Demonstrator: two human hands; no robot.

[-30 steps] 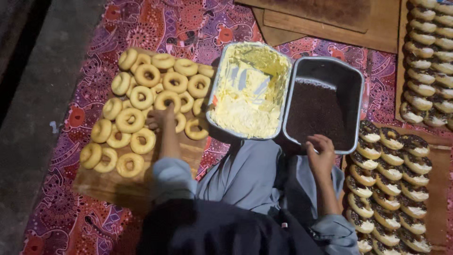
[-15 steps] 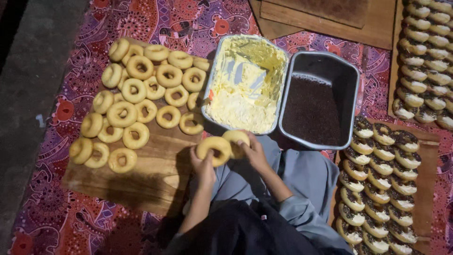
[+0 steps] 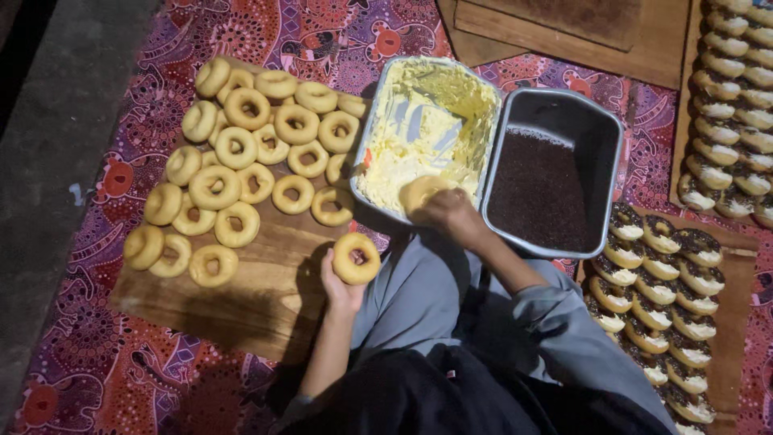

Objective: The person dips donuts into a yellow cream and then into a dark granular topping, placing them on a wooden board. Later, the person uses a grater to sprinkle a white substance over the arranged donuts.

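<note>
Two hands are working apart over a patterned cloth [image 3: 266, 36]: my left hand [image 3: 340, 292] is gripping a plain ring doughnut [image 3: 356, 258] by its lower edge, holding it up above the near corner of the wooden board [image 3: 241, 298], at about six o'clock from the heap. My right hand [image 3: 452, 216] is closing around a second doughnut [image 3: 419, 193] and is pressing it down into the pale yellow cream in the tray [image 3: 378, 113], at the tray's five o'clock corner; my fingers are covering part of that piece, so I cannot tell how deep it is sitting. Some two dozen plain doughnuts [image 3: 241, 153] are lying in a loose heap on the board, at nine o'clock from the cream tray, a few of them overlapping. Touching the cream tray at its three o'clock side, a dark pan [image 3: 616, 137] is holding brown sprinkles [image 3: 539, 189]. At four o'clock from that pan, finished doughnuts [image 3: 668, 274] topped with cream and sprinkles are sitting in rows on another board [image 3: 737, 322]. More topped pieces [image 3: 733, 105] are lining up at two o'clock, along the frame's edge. My grey sleeves and lap are filling the six o'clock part of the view.
</note>
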